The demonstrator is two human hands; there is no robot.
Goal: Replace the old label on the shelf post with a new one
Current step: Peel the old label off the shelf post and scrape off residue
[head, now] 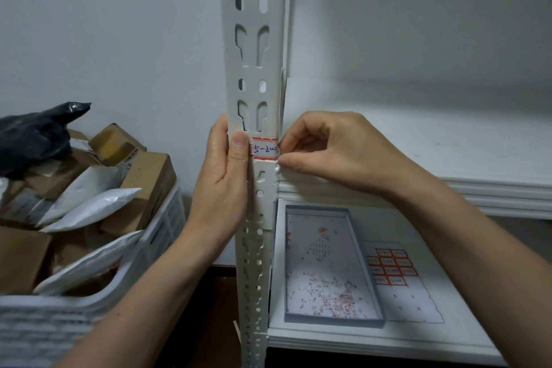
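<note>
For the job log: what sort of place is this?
Probably a parcel stockroom: slotted shelf post with a handwritten label, a white crate heaped with boxes and mailers, and a label sheet on the shelf.

The left hand (222, 179) grips the shelf post (254, 69); the right hand (331, 149) pinches the label (264, 150).

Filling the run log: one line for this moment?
left hand grips shelf post; right hand pinches label edge; label on post
</note>
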